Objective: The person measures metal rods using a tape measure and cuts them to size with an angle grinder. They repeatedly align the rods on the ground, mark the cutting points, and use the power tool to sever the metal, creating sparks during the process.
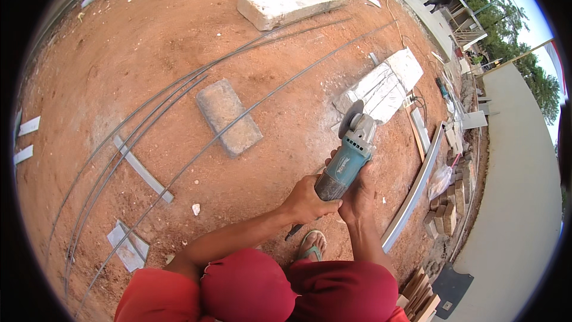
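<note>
Teal grinder [348, 158] is gripped tight by both the left hand [307, 200] and right hand [357, 197], pointing toward one o'clock, so next it likely needs lowering onto a steel rod [238, 122].

The grinder [348, 155] is a teal angle grinder with a grey metal head and a dark rear end. It is held in the air above the red dirt, body tilted, head pointing up and away from the person. Its dark round disc [351, 116] sits at the far end, edge-on and half covered by a guard.
</note>
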A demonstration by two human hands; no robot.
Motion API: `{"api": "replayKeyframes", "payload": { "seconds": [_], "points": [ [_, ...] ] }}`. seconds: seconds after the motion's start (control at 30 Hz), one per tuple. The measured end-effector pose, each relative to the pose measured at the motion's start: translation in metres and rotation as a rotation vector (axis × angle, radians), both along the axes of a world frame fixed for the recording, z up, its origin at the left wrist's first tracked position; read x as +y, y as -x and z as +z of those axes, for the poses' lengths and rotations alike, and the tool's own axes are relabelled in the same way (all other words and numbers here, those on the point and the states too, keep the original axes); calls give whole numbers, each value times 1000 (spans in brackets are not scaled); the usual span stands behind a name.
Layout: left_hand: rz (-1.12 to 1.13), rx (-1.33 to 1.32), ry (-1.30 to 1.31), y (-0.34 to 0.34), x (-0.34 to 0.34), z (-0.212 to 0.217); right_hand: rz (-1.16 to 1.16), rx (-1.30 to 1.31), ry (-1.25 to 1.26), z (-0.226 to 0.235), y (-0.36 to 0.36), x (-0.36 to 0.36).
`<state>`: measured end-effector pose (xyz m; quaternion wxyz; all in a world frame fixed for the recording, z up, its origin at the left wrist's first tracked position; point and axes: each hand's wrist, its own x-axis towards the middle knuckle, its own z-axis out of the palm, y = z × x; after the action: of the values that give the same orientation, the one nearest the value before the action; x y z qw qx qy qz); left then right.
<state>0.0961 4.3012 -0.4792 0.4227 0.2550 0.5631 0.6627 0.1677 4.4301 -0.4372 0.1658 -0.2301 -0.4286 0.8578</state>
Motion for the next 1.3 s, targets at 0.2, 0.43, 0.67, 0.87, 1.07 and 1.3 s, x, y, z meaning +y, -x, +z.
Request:
{"api": "replayKeyframes", "payload": {
  "seconds": [0.2,0.43,0.67,0.87,1.07,1.3],
  "points": [
    [22,-7,80,9,-1,-10,86,3,19,-20,10,8],
    [112,72,143,14,-8,-18,-31,-37,73,-42,37,-4],
    [242,206,214,5,5,-36,36,20,247,-56,41,8],
    [440,225,245,-7,9,-42,110,-140,55,-52,40,3],
    [489,360,248,-12,2,-48,296,-193,-338,-74,29,2],
    [453,643,398,36,-166,-28,189,-267,-101,-83,8,29]
  ]
}}
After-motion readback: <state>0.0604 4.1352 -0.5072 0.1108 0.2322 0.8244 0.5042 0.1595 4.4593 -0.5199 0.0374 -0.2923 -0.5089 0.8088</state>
